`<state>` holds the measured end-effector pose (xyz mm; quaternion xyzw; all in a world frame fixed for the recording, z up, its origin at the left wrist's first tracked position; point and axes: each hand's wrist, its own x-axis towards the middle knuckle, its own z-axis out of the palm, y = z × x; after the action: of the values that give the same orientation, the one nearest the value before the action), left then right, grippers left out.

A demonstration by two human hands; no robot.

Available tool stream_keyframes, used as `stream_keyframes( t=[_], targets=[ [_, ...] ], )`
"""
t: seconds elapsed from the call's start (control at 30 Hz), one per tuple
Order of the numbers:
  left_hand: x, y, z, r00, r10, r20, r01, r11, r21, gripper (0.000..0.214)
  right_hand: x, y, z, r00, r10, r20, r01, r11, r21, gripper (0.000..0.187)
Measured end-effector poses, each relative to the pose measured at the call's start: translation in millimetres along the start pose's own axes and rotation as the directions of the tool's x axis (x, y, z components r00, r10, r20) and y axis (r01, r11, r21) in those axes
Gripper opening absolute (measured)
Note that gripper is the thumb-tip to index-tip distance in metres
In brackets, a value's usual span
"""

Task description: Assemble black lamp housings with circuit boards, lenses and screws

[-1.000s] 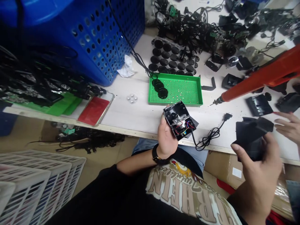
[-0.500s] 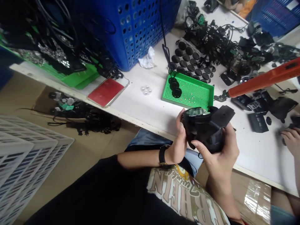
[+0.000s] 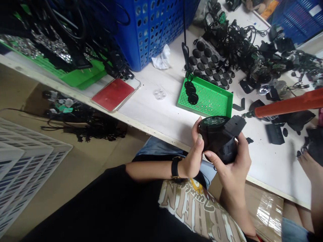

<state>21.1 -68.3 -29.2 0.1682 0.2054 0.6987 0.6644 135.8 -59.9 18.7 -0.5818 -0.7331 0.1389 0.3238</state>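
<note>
Turned a little since the earlier view, the black plastic housing [image 3: 218,139] sits in both hands just over the edge of the counter [image 3: 272,164]. The left hand [image 3: 193,153] curls its fingers [image 3: 200,137] around one side, and the right hand [image 3: 232,164] wraps beneath, together hiding much of it. Beyond lie a green perforated tray [image 3: 209,99] holding black discs [image 3: 193,98], an orange-handled power screwdriver [image 3: 285,107], a blue perforated crate [image 3: 151,30] and tangled black cables [image 3: 234,43]. A co-worker's hand [image 3: 309,168] reaches in at the right.

A white workbench [image 3: 151,117] runs above a cardboard-covered floor [image 3: 75,154] beside stacked white plastic crates [image 3: 25,158]
</note>
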Motion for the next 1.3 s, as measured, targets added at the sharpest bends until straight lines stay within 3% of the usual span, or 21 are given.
stream_keyframes(
  t=[0.3, 0.47, 0.57, 0.67, 0.73, 0.8, 1.0, 1.17, 1.3],
  targets=[
    [-0.8, -0.2, -2.8, 1.000, -0.023, 0.007, 0.022, 0.998, 0.064, 0.072, 6.4, -5.6, -4.8, 0.986, -0.115, 0.120, 0.128, 0.986, -0.110, 0.088],
    [2.6, 11.7, -1.6, 0.998, -0.055, -0.001, 0.055, 0.995, 0.084, 0.088, 6.3, -13.5, -6.4, 0.967, -0.084, 0.242, 0.135, 0.970, -0.202, 0.099],
    [11.6, 23.7, 2.6, 0.981, -0.164, -0.108, 0.178, 0.974, 0.141, 0.096, 8.9, -15.1, -10.1, 0.936, -0.086, 0.342, 0.130, 0.986, -0.107, 0.108],
    [25.0, 34.9, 10.2, 0.935, -0.269, -0.232, 0.297, 0.950, 0.094, 0.073, 12.6, -8.8, -16.6, 0.897, -0.135, 0.422, 0.118, 0.991, 0.067, 0.101],
    [33.2, 40.8, 15.1, 0.923, -0.307, -0.234, 0.324, 0.945, 0.037, 0.057, 13.0, -2.0, -18.0, 0.900, -0.195, 0.390, 0.133, 0.975, 0.181, 0.094],
    [39.0, 44.7, 18.1, 0.923, -0.324, -0.207, 0.332, 0.943, 0.008, 0.045, 11.2, 4.0, -14.6, 0.930, -0.238, 0.282, 0.168, 0.953, 0.251, 0.088],
    [44.0, 43.5, 17.1, 0.922, -0.348, -0.172, 0.355, 0.935, 0.012, 0.027, 1.9, 9.2, 3.6, 0.977, -0.215, 0.005, 0.208, 0.949, 0.237, 0.072],
    [43.5, 41.9, 16.5, 0.926, -0.317, -0.203, 0.326, 0.945, 0.011, 0.023, -4.5, 9.0, 9.5, 0.971, -0.217, -0.104, 0.237, 0.939, 0.248, 0.068],
    [42.4, 42.5, 19.0, 0.924, -0.314, -0.219, 0.321, 0.947, -0.006, 0.022, -7.6, 11.6, 12.1, 0.968, -0.219, -0.121, 0.245, 0.928, 0.281, 0.067]
  ],
)
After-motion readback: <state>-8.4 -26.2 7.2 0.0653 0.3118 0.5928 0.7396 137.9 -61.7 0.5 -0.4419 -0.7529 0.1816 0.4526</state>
